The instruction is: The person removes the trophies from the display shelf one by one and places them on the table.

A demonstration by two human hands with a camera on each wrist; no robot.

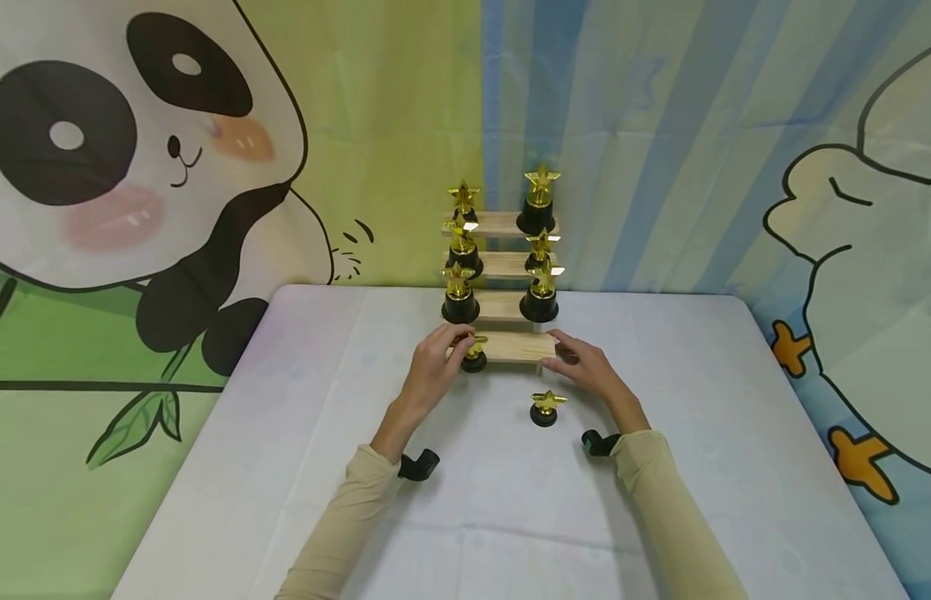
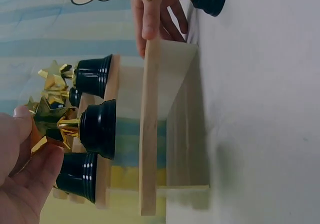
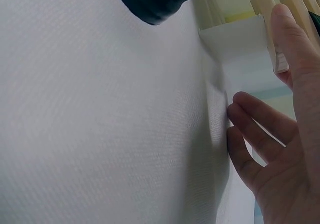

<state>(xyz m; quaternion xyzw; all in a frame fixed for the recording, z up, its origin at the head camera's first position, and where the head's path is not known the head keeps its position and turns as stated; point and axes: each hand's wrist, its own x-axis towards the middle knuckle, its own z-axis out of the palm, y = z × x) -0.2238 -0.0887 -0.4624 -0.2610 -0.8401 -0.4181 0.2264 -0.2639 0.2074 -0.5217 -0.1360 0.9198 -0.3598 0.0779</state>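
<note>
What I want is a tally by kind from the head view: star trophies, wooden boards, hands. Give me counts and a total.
Star trophies: 8
Wooden boards: 4
Left hand and right hand: 2
Total: 14

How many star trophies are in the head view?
8: two trophies on each of the three rear shelves, one in the left hand, one on the table.

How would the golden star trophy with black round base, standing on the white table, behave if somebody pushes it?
Pushed low, the golden star trophy would probably slide, as it stands upright on its black round base. Pushed at the star, which sits high, it might tip.
</note>
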